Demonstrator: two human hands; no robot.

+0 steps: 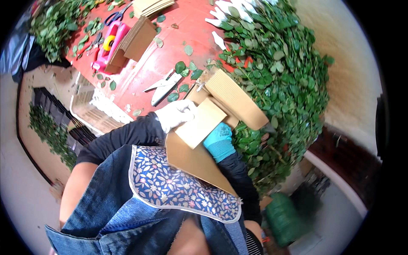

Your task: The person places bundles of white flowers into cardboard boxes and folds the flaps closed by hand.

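Observation:
My left hand (pixel 175 115), in a white glove, has its thumb and fingers on the upper left edge of a small tan cardboard sheet (pixel 204 122). My right hand (pixel 220 140), in a cyan knit glove bearing print, is against the sheet's right side. Its fingers are hidden behind the cardboard. Under both hands, a larger folded cardboard piece (pixel 194 162) rests over my floral apron (pixel 159 178). Just beyond them a strip of corrugated cardboard (pixel 237 98) leans at the table edge, near a small metal clip (pixel 200 86).
Open scissors (pixel 164 86) lie on the red table (pixel 172 41) among loose leaves. Farther left are a pink tape dispenser (pixel 111 47), cardboard pieces (pixel 138 40) and dark-handled scissors (pixel 118 14). Leafy stems (pixel 280 86) with white-wrapped heads (pixel 231 12) crowd the right. A white crate (pixel 89 108) stands left.

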